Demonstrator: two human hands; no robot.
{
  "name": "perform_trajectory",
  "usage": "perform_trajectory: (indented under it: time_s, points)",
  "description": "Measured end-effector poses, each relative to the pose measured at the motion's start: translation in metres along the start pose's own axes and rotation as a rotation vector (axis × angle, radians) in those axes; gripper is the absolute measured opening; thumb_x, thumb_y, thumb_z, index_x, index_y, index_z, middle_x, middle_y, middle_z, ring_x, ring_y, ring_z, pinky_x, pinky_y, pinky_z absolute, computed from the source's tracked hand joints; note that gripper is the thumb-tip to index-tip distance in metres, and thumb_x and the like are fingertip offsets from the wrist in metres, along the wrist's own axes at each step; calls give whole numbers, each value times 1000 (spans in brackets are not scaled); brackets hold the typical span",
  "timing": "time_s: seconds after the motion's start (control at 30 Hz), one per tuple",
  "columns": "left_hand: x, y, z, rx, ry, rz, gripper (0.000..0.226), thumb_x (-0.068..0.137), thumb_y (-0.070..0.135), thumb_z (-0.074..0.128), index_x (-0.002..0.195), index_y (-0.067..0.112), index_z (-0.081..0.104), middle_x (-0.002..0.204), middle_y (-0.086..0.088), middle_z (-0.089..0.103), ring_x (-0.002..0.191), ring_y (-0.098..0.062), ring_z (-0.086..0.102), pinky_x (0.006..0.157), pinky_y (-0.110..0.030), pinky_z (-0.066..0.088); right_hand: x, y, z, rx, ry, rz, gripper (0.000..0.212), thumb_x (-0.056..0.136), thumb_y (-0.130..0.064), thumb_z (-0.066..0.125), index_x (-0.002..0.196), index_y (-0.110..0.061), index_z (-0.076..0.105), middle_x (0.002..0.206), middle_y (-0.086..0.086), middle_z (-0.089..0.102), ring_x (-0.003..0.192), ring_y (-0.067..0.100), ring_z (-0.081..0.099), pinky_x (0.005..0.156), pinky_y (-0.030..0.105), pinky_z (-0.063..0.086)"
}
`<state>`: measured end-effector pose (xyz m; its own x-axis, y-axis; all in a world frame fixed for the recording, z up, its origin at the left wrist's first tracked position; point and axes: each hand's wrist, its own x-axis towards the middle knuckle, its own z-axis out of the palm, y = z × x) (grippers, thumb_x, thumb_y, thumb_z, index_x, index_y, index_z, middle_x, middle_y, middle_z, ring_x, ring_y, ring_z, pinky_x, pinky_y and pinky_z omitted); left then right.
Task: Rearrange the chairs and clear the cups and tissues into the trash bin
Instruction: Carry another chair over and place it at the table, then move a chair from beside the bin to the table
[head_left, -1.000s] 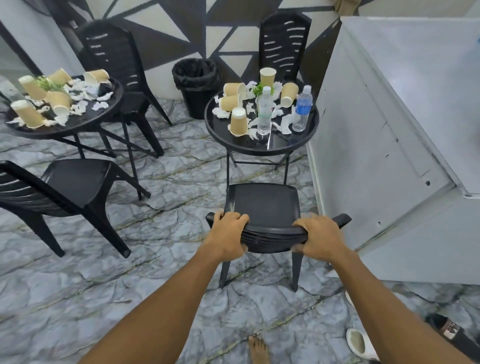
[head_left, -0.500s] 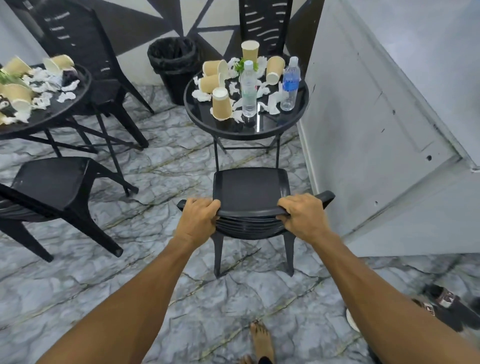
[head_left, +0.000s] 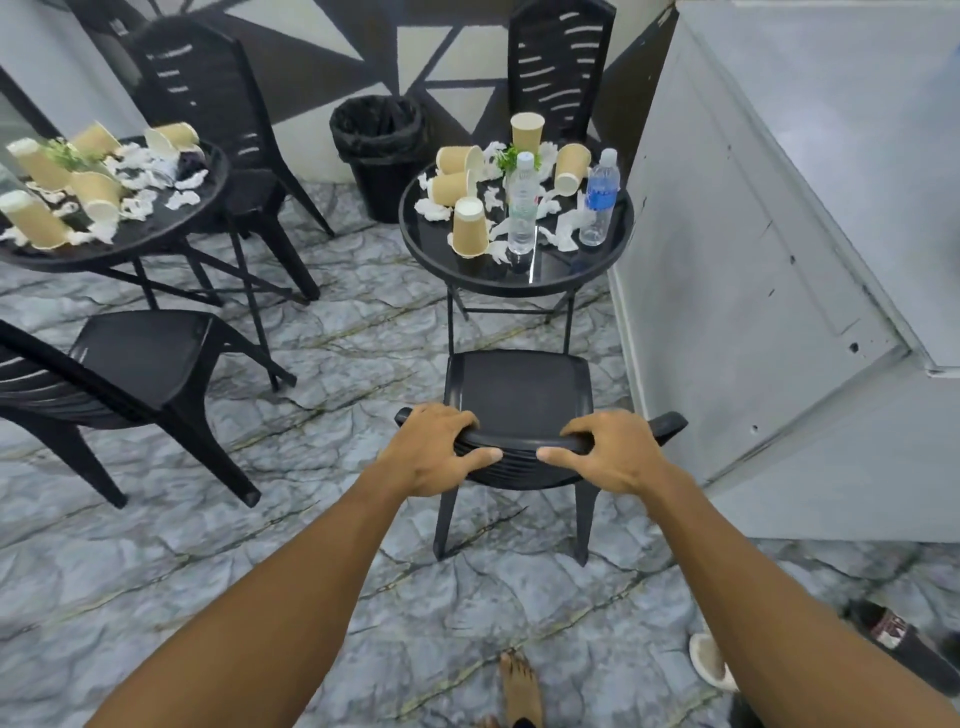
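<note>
L hand, R hand: each grip round chair backrest; chair near table

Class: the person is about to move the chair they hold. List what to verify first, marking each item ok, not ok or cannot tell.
1. Left hand grip on the top rail of the chair: ok, fingers curled over it.
2. Right hand grip on the same rail: ok.
3. Seat bare: ok.
4. Chair apart from the grey wall: ok.
5. Front legs on the floor: cannot tell, hidden under the seat.
6. Cups and tissues off the table: not ok.
</note>
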<state>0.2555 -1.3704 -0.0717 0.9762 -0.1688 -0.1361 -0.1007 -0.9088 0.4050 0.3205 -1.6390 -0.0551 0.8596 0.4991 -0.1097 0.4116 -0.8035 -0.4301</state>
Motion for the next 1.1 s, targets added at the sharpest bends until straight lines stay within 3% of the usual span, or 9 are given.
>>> perform_trajectory:
  time_s: [0.1, 0.2, 0.3, 0.43, 0.7, 0.9, 1.1]
  points:
    - [-6, 6, -18, -92, 13, -57, 62, 86, 79, 42, 115, 28, 62, 108, 5, 60, 103, -16, 51, 90, -37, 42, 8, -22, -11, 111, -57, -22, 64, 75, -87, 42, 100, -35, 71, 100, -20, 69, 95, 1, 61, 81, 25, 47]
    - [-10, 4, -42, -69, 49, -158, 48, 88, 58, 61, 124, 27, 57, 124, 3, 58, 121, -18, 47, 99, -39, 43, 20, -52, -19, 49, -90, -113, 55, 84, -73, 49, 115, -31, 67, 117, -14, 66, 113, 9, 57, 94, 34, 47]
    - [-27, -9, -62, -83, 89, -279, 43, 91, 40, 65, 129, 25, 54, 135, 2, 53, 130, -21, 43, 105, -40, 42, 34, -81, -17, 40, -118, -157, 51, 88, -62, 56, 126, -29, 62, 129, -10, 62, 124, 15, 51, 103, 39, 43]
    - [-59, -35, -83, -87, 120, -381, 46, 91, 38, 65, 133, 26, 51, 146, 3, 46, 136, -19, 38, 109, -41, 40, 52, -126, -8, 24, -154, -236, 50, 87, -56, 60, 129, -29, 60, 129, -9, 61, 125, 18, 49, 103, 39, 43]
    - [-97, -113, -108, -119, 181, -486, 47, 93, 38, 65, 135, 24, 51, 139, 2, 49, 130, -19, 43, 106, -36, 40, 108, -210, 32, 48, -195, -305, 48, 85, -54, 64, 128, -33, 60, 127, -13, 61, 123, 12, 49, 102, 35, 43]
    - [-87, -212, -121, -123, 25, -529, 47, 93, 37, 64, 136, 24, 50, 141, -1, 50, 131, -21, 43, 104, -38, 42, 173, -274, 83, -28, -347, -217, 41, 88, -45, 62, 126, -29, 62, 130, -7, 61, 121, 18, 54, 97, 38, 48]
    - [-57, -294, -149, -94, -237, -556, 49, 91, 28, 64, 137, 20, 49, 141, -7, 49, 125, -28, 49, 98, -43, 48, 237, -327, 115, -101, -461, -89, 42, 89, -41, 62, 128, -24, 60, 127, 2, 63, 116, 23, 57, 93, 38, 50]
